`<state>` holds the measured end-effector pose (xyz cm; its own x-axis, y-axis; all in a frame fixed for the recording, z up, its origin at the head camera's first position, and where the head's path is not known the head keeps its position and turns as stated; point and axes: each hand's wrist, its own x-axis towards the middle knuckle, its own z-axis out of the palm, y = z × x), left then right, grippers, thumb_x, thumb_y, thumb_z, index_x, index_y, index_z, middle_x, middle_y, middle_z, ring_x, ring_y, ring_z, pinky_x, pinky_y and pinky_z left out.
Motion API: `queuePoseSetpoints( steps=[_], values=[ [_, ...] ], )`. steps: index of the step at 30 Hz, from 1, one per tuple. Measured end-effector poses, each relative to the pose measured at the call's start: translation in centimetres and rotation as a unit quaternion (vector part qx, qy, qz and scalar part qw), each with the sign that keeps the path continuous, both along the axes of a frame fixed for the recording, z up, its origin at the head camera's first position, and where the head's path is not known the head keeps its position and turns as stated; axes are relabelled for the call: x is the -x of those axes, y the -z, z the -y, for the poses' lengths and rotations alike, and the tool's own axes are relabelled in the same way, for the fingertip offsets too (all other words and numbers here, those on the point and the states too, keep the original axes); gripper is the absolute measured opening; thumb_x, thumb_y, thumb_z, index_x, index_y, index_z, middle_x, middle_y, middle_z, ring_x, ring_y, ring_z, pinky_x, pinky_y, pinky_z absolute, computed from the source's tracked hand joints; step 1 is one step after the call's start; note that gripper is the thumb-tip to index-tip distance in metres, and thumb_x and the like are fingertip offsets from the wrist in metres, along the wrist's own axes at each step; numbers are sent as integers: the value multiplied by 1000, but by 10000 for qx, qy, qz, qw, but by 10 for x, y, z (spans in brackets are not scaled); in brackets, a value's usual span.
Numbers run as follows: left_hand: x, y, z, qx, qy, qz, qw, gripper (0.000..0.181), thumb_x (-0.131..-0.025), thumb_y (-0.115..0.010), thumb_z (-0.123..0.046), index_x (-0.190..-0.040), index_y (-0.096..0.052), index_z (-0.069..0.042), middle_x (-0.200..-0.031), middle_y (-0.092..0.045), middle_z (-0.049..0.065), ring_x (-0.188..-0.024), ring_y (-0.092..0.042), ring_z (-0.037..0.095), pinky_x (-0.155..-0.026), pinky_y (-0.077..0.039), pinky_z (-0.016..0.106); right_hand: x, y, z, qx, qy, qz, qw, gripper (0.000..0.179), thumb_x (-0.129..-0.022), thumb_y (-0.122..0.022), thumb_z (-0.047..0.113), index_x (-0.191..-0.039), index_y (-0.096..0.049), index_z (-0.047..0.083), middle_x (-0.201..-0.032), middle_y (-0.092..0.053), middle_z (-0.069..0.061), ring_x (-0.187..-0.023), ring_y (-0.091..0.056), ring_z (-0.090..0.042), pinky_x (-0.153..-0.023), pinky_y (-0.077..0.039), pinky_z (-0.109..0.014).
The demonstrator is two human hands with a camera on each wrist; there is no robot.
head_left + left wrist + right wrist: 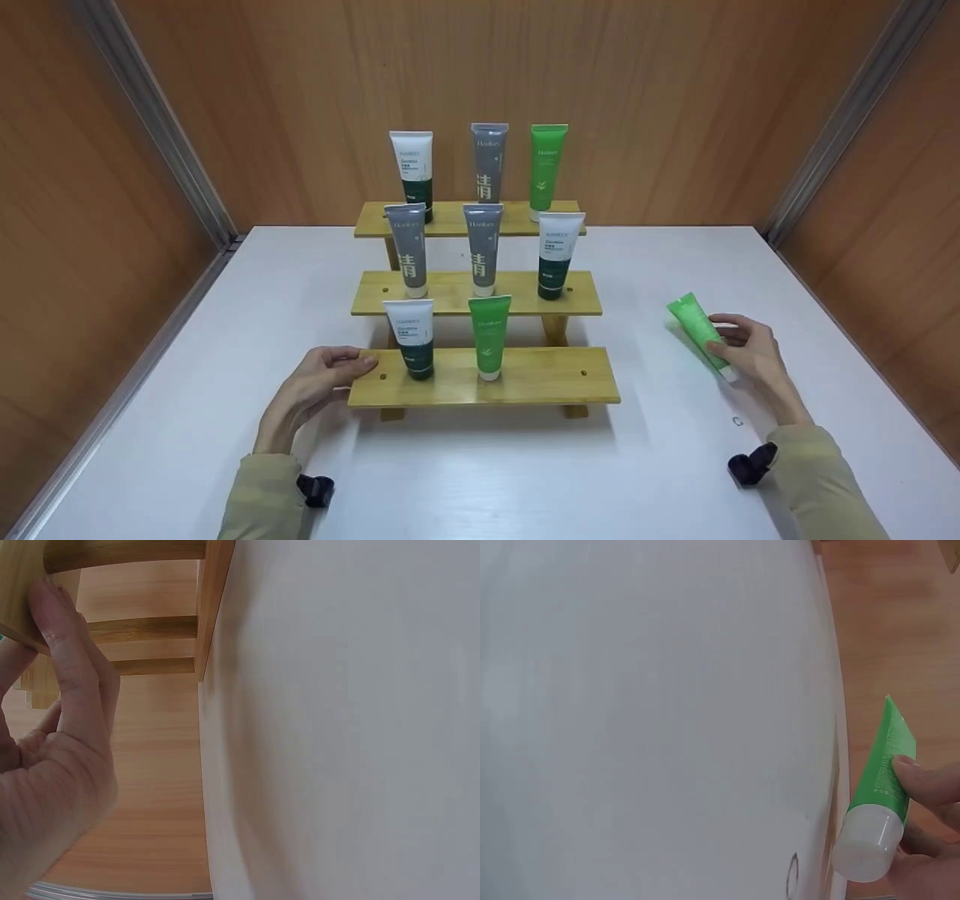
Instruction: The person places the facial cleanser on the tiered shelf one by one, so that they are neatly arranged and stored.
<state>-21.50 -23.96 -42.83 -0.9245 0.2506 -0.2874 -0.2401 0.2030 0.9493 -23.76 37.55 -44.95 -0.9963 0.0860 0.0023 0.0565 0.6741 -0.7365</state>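
Observation:
On the right side of the white table, my right hand (pixel 754 352) pinches a green tube (pixel 697 326) with a white cap. In the right wrist view, thumb and fingers grip the green tube (pixel 885 765) near its cap. My left hand (pixel 319 382) holds the left end of the lowest step of a wooden display stand (pixel 540 379), thumb on top and fingers beneath. In the left wrist view, the fingers of the left hand (pixel 71 705) lie under that board. A white-and-dark-green tube (pixel 414 337) and another green tube (pixel 489 337) stand upright on this step.
The middle step carries two grey tubes (pixel 409 251) and a white-and-green tube (pixel 556 255). Up top stand a white-and-green tube (pixel 412 169), a grey tube (pixel 490 161) and a green tube (pixel 547 169). Wooden walls (pixel 480 75) enclose the white table (pixel 480 480).

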Motion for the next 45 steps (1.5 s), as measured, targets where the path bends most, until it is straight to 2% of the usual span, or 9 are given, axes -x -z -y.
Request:
queuePoseSetpoints(
  steps=[3, 5, 7, 12, 15, 23, 26, 33, 45],
  values=[
    [0, 0, 0, 31, -18, 9, 10000, 54, -96, -69, -29, -131, -56, 11, -101, -74, -2, -89, -72, 10, -78, -61, 26, -1, -1, 4, 194, 22, -110, 9997, 55, -95, -68, 9, -143, -46, -6, -136, -56, -37, -103, -67, -10, -76, -45, -4],
    [0, 0, 0, 42, -27, 6, 10000, 54, -96, -69, -29, -131, -56, 11, -102, -74, -1, -89, -72, 10, -78, -61, 26, -1, -2, 8, 344, 28, -188, 9992, 55, -95, -67, 7, -144, -46, -6, -134, -57, -37, -93, -60, 8, -76, -47, -5],
    [0, 0, 0, 48, -36, 3, 10000, 54, -97, -69, -29, -131, -56, 10, -102, -74, -1, -89, -72, 10, -78, -61, 26, -2, -3, 12, 490, 30, -280, 9984, 55, -94, -67, 5, -143, -46, -6, -132, -58, -38, -86, -53, 16, -76, -48, -6],
    [0, 0, 0, 48, -2, -13, 10000, 53, -97, -69, -29, -130, -56, 10, -102, -74, -1, -90, -72, 10, -79, -61, 26, -4, -6, 22, 676, -6, -613, 9958, 52, -92, -66, -1, -140, -49, -8, -128, -60, -37, -86, -54, 15, -77, -48, -7],
    [0, 0, 1, 30, 34, -30, 10000, 53, -97, -69, -29, -130, -55, 10, -102, -74, -2, -90, -71, 10, -79, -61, 26, -6, -8, 27, 759, -14, -738, 9944, 52, -92, -66, -1, -140, -49, -7, -125, -63, -30, -89, -55, 14, -80, -48, -6],
    [-1, 0, 0, -85, -9, -26, 10000, 53, -96, -69, -27, -131, -54, 11, -103, -74, -1, -91, -72, 10, -79, -61, 27, -12, -13, 41, 1261, -52, -942, 9875, 53, -91, -67, -4, -141, -49, -7, -106, -62, 14, -95, -57, 10, -86, -48, -6],
    [-1, 0, 0, -63, -18, -19, 10000, 54, -96, -69, -27, -131, -54, 11, -103, -74, -1, -91, -72, 10, -79, -61, 27, -14, -15, 45, 1445, -77, -977, 9846, 55, -90, -67, -5, -141, -48, -7, -103, -59, 23, -96, -57, 10, -87, -48, -6],
    [0, 0, 0, 15, -68, 6, 10000, 53, -96, -70, -28, -131, -55, 10, -103, -74, -1, -91, -71, 10, -79, -61, 27, -17, -20, 55, 1836, -92, -906, 9788, 58, -90, -69, -4, -143, -46, -7, -105, -59, 25, -100, -58, 7, -90, -48, -7],
    [0, 0, -1, 33, -99, 4, 9999, 54, -96, -70, -27, -131, -54, 11, -102, -75, -1, -90, -72, 10, -78, -61, 27, -24, -33, 77, 2524, -371, -1155, 9600, 60, -88, -70, -8, -142, -43, -13, -109, -62, 21, -104, -60, 1, -92, -50, -9]
  ],
)
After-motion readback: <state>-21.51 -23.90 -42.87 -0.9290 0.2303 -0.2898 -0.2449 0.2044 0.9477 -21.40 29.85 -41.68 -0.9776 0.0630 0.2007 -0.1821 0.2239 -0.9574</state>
